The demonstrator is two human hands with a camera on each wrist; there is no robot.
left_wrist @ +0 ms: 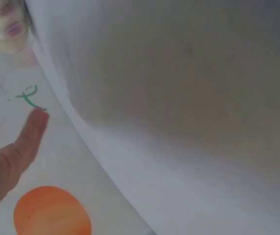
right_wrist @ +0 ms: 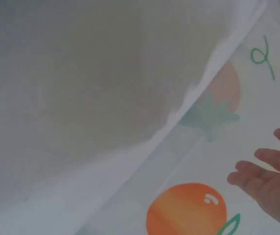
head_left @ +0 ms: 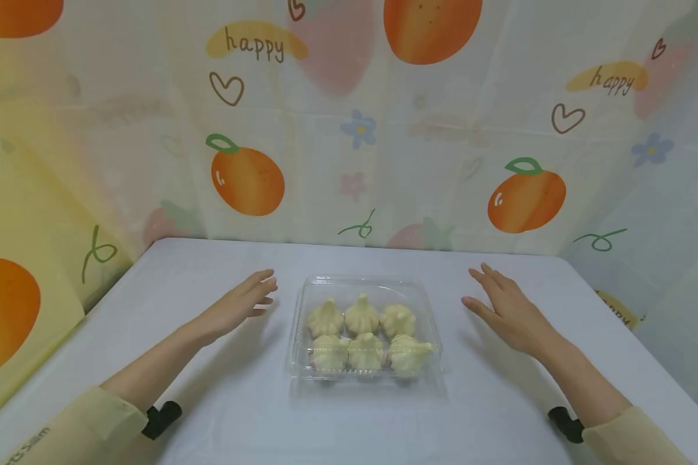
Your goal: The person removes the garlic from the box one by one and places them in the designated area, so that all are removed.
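Nearest, we see two pale sleeves (head_left: 87,426). Beyond, the left hand (head_left: 235,307) and right hand (head_left: 503,310), both released with fingers extended, flank a clear plastic box (head_left: 360,281) of six garlic bulbs (head_left: 362,318) on the white table (head_left: 372,426); behind, we note a fruit-print curtain (head_left: 302,129).

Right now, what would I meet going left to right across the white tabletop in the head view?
Cream fabric left sleeve, bare left hand, clear rectangular plastic box of six pale garlic-shaped bulbs, bare right hand, cream fabric right sleeve.
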